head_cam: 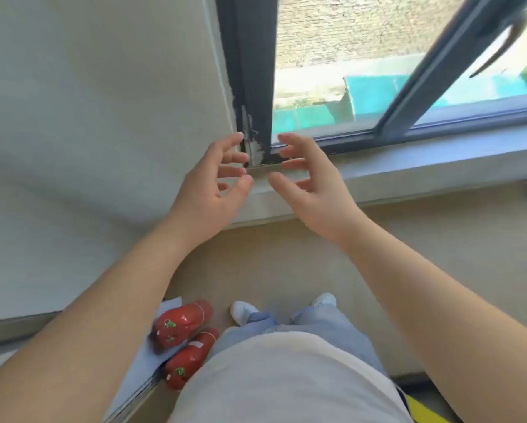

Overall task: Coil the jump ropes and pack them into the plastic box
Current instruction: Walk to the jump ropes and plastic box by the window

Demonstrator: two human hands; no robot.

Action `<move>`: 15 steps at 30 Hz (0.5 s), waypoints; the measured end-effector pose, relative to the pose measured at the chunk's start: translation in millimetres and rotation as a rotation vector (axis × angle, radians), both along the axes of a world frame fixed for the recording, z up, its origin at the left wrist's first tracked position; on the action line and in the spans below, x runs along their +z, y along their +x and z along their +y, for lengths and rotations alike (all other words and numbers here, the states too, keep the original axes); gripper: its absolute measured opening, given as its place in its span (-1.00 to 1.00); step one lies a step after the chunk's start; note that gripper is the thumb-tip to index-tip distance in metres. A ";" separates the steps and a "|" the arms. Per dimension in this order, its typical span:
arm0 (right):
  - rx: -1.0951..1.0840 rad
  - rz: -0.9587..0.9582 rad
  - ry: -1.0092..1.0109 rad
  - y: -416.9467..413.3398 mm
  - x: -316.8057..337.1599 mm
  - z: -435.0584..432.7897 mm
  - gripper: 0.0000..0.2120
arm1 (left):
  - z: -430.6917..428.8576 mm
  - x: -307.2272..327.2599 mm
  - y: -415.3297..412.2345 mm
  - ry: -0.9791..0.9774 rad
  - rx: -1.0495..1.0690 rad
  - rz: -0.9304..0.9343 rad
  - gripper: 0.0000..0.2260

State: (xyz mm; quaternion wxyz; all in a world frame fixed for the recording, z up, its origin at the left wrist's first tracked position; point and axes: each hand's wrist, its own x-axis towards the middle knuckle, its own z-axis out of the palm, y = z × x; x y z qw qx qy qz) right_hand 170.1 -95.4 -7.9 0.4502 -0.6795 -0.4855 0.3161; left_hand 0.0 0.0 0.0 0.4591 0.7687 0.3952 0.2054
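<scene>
Both arms are reaching out in front of a grey stone window sill (pixel 408 166). The left hand (pixel 213 184) is spreading its fingers wide and holding nothing. The right hand (pixel 311 184) is facing it, just beside it, fingers wide too and holding nothing. The two hands are not touching. Behind them a dark metal window frame (pixel 250 71) is standing next to a pale grey wall (pixel 88 102). Down on the floor, two red fire extinguishers (pixel 179 328) are lying side by side, near a white shoe (pixel 243 311). No jump ropes or plastic box are showing here.
</scene>
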 end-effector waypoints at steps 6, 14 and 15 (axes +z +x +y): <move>-0.293 0.075 -0.007 71.1 -24.5 -73.4 -0.54 | -29.1 -15.0 103.5 -0.004 -0.247 0.053 -0.52; -0.676 0.228 0.019 180.5 -51.0 -159.1 -0.55 | -89.3 -28.1 249.0 -0.021 -0.475 0.086 -0.40; -0.704 0.244 0.019 193.5 -51.2 -168.0 -0.55 | -98.1 -26.6 267.7 -0.026 -0.499 0.083 -0.41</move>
